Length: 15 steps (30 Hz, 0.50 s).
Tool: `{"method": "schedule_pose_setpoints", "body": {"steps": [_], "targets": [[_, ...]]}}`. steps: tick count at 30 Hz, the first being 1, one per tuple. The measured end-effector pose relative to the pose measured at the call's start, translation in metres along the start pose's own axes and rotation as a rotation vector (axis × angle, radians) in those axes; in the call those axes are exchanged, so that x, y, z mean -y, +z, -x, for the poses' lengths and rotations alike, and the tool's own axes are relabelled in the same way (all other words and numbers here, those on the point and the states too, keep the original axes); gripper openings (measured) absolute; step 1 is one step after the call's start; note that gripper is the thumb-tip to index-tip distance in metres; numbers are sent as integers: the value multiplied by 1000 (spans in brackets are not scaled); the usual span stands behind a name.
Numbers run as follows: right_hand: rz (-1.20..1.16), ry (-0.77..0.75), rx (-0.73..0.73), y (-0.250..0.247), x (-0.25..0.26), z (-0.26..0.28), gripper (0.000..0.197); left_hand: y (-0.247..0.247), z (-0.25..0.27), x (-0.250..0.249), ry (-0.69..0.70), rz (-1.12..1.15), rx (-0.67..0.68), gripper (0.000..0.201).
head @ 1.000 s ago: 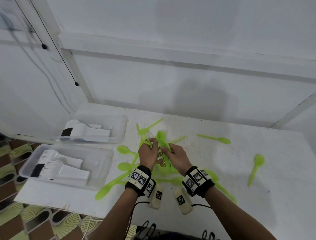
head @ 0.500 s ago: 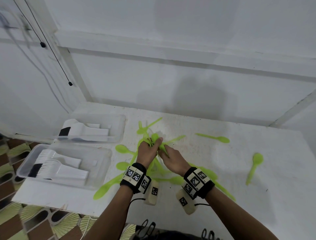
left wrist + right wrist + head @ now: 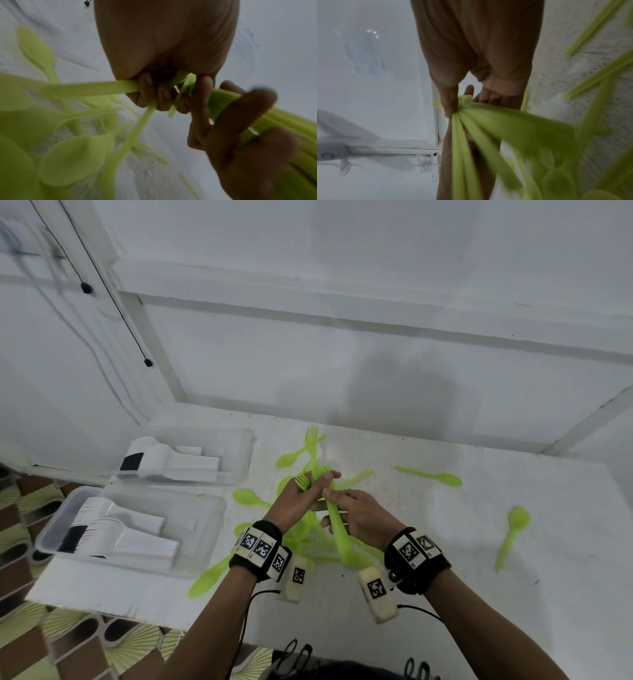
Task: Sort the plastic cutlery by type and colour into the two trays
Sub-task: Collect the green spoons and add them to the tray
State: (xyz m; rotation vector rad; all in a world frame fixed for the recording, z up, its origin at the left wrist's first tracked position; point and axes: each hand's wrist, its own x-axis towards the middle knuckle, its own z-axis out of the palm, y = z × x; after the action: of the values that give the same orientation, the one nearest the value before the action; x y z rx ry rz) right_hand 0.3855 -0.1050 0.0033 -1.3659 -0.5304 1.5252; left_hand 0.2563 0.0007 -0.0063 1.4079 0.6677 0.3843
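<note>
Both hands meet over a pile of lime-green plastic cutlery [image 3: 308, 542] in the middle of the white table [image 3: 445, 594]. My left hand [image 3: 317, 482] grips green forks [image 3: 301, 481] with their tines pointing away; its fingers [image 3: 163, 94] curl round several green handles. My right hand [image 3: 334, 503] pinches a bundle of green fork handles [image 3: 337, 529] that runs back toward me, held between thumb and fingers [image 3: 450, 106]. The two hands touch at the bundle [image 3: 221, 102]. White cutlery lies stacked in the far tray [image 3: 239, 440] and in the near tray [image 3: 209, 508].
Loose green spoons lie at the back right [image 3: 431, 475], far right [image 3: 512, 535], left of the pile [image 3: 250, 498] and near the front edge [image 3: 209, 577]. A green fork [image 3: 312, 440] lies behind the hands. The table ends at the left beside the trays, over a patterned floor.
Half a second ago both hands were low in the pile. Now they are raised a little, and the fork bundle stretches from the left hand back through the right.
</note>
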Motion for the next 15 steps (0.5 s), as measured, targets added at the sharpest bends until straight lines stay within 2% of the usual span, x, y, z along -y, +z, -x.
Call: {"method": "schedule_pose_setpoints", "body": {"steps": [3,6,9,12,15], "targets": [[-36,6,80,-4,0,4,35,-3,2,1,19,-20,56,32],[-91,-37,62,-8,-4,1,31,-4,-1,8,-5,-59,33,42],[-123,-49,-53,-15,-11,-6,29,-2,0,12,-155,1,-15,45],[-165,-69,-211,-22,-7,-14,27,-3,0,16,-185,-84,-59,42],[-120,-158,-266,-23,5,-20,19,-3,-1,19,-182,-288,42,39]]}}
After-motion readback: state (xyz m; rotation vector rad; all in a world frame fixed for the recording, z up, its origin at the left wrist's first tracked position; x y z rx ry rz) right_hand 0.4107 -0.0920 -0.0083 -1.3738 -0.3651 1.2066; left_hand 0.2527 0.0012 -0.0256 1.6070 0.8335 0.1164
